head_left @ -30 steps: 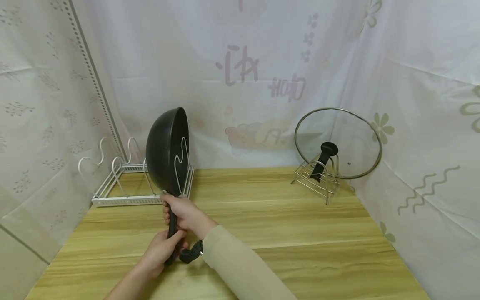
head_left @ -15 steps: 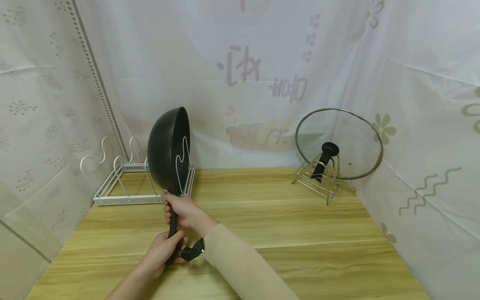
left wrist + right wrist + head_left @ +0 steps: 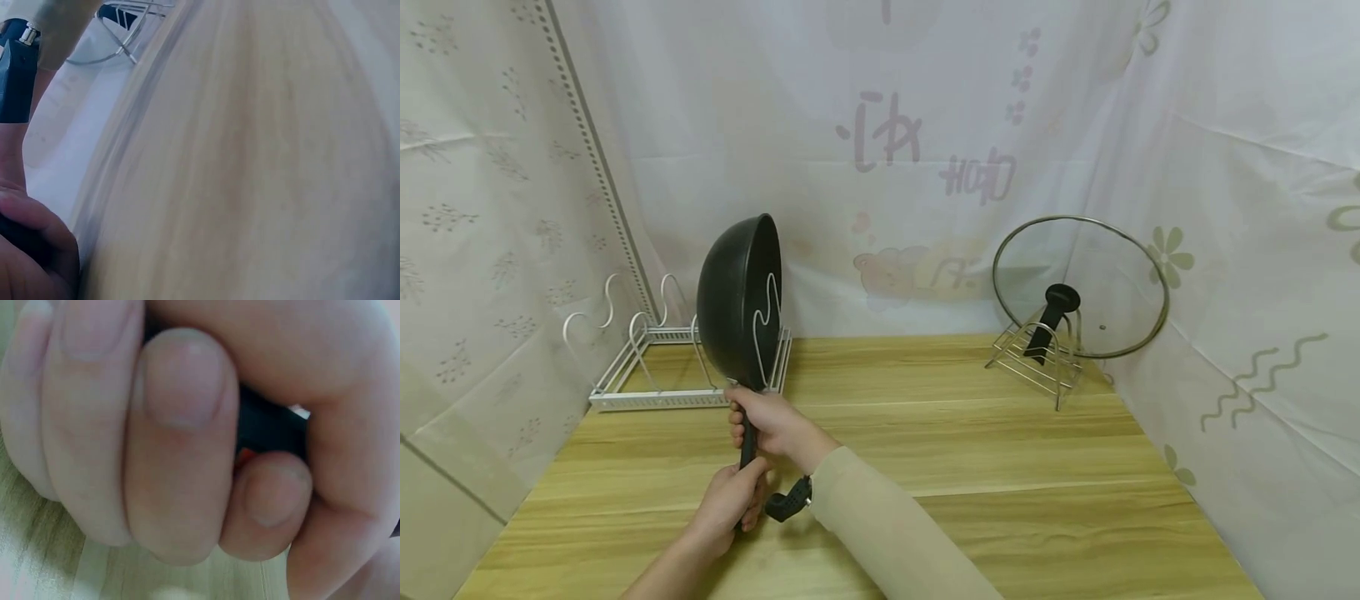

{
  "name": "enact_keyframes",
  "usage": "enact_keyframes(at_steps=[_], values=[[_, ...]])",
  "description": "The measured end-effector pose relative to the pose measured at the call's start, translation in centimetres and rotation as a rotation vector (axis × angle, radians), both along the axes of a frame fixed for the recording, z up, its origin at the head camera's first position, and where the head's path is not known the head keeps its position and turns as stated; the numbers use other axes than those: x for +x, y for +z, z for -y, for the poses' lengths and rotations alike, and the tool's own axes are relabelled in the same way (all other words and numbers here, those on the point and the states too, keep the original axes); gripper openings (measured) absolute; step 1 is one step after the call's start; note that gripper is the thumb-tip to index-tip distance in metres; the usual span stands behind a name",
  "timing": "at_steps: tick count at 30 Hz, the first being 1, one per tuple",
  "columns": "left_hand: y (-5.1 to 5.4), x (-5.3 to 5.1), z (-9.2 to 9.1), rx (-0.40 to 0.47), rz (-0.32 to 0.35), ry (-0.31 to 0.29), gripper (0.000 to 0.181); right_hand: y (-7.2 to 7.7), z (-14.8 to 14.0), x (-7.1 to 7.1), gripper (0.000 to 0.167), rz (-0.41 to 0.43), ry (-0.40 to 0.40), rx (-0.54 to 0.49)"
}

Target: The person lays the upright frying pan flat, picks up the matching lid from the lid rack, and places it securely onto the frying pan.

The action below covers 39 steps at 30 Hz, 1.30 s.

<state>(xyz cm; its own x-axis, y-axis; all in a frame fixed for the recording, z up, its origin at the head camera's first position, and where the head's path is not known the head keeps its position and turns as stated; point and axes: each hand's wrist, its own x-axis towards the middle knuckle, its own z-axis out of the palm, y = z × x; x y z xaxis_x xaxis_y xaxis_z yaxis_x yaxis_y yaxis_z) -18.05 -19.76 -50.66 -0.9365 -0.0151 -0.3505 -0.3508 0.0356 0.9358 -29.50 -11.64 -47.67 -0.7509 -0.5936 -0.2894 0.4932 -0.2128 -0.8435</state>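
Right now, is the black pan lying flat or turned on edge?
On edge: the pan opens sideways, its rim running nearly upright in the head view.

We've got the pan handle [image 3: 748,447] mostly hidden by right hand [image 3: 769,422] and left hand [image 3: 724,505]; left wrist view crops left hand, table [image 3: 250,156] blurry there.

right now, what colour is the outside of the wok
The wok is black outside; the head view shows it best.

Tabletop [image 3: 1030,454] in downward head, closer wrist views
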Motion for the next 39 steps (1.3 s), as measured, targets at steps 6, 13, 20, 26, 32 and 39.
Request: enact_keyframes(at_steps=[6, 13, 20, 26, 32, 39], values=[[0.05, 0.04, -0.51, 0.013, -0.018, 0.057, 0.05, 0.2, 0.03, 0.0, 0.04, -0.001, -0.009, 0.003], [0.08, 0.16, -0.87, -0.004, -0.033, 0.119, 0.048, 0.1, 0.22, 0.12, 0.038, -0.011, -0.008, 0.001], [0.09, 0.14, -0.68, -0.01, -0.03, 0.129, 0.045, 0.12, 0.39, 0.13, 0.039, -0.007, -0.029, 0.005], [0.05, 0.07, -0.73, -0.033, -0.026, 0.135, 0.044, 0.21, 0.35, 0.19, 0.04, -0.006, -0.032, 0.009], [0.01, 0.05, -0.74, -0.07, -0.032, 0.143, 0.043, 0.22, 0.37, 0.24, 0.041, -0.012, -0.029, 0.0], [0.0, -0.05, -0.76, -0.081, -0.034, 0.154, 0.042, 0.25, 0.33, 0.14, 0.041, -0.013, -0.028, 0.004]])
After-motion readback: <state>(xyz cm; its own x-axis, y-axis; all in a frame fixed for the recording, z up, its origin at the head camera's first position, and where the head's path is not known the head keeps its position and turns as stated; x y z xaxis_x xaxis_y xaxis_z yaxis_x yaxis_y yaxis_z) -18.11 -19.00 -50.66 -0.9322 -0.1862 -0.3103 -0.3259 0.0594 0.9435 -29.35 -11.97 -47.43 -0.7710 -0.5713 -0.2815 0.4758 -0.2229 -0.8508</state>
